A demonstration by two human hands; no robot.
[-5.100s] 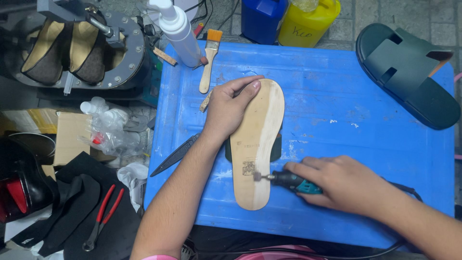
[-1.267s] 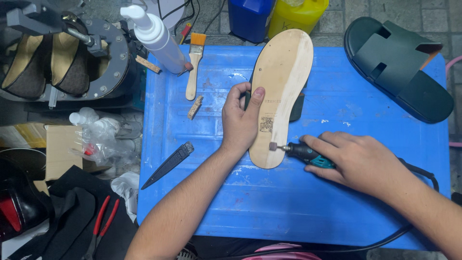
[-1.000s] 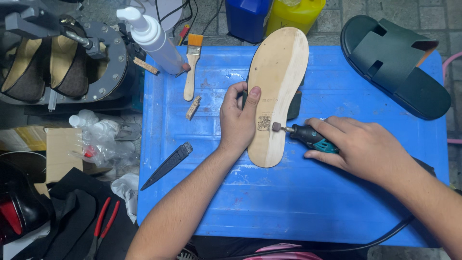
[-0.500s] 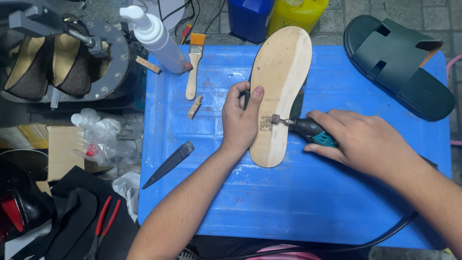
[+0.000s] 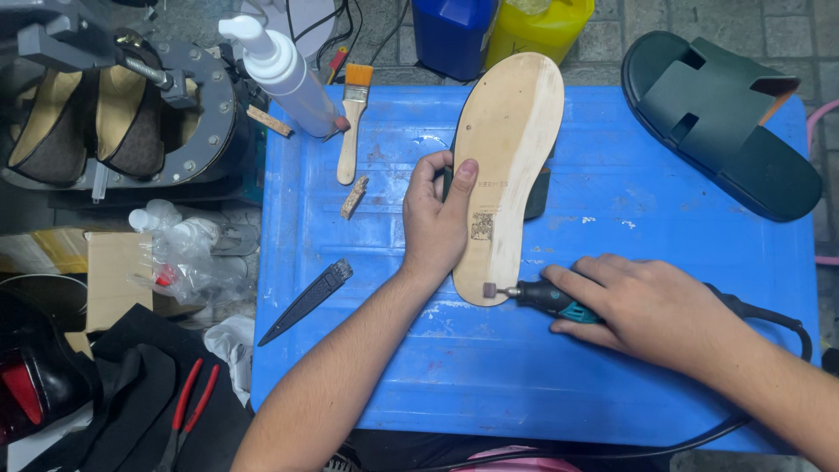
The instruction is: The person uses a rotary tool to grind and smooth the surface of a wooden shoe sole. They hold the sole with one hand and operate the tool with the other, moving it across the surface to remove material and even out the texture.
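- One tan leather shoe insole (image 5: 507, 166), long and oval, lies flat on one blue plastic table (image 5: 612, 376), its heel at 6 o'clock and its toe at 12.
- One small rotary grinding tool (image 5: 546, 299) with a dark body and teal collar touches the insole's heel edge with its stone tip; its black cable runs off toward 4 o'clock.
- One dark green slide sandal (image 5: 721, 122) sits at 2 o'clock, well apart from the insole.
- One wooden-handled paintbrush (image 5: 352, 122), one white pump bottle (image 5: 284, 74) and one small wood scrap (image 5: 354, 197) lie at 10 to 11 o'clock; one dark ridged file (image 5: 308, 301) lies at 8 o'clock.
- Two canisters, one blue (image 5: 453, 31) and one yellow (image 5: 533, 26), stand past the table at 12 o'clock.
- A dark block under the insole is mostly hidden; possibly a support.
- The left hand (image 5: 437, 218) lies flat, fingers pressing the insole's left edge.
- The right hand (image 5: 642, 306) is closed around the grinding tool, pointing it toward 9 o'clock.
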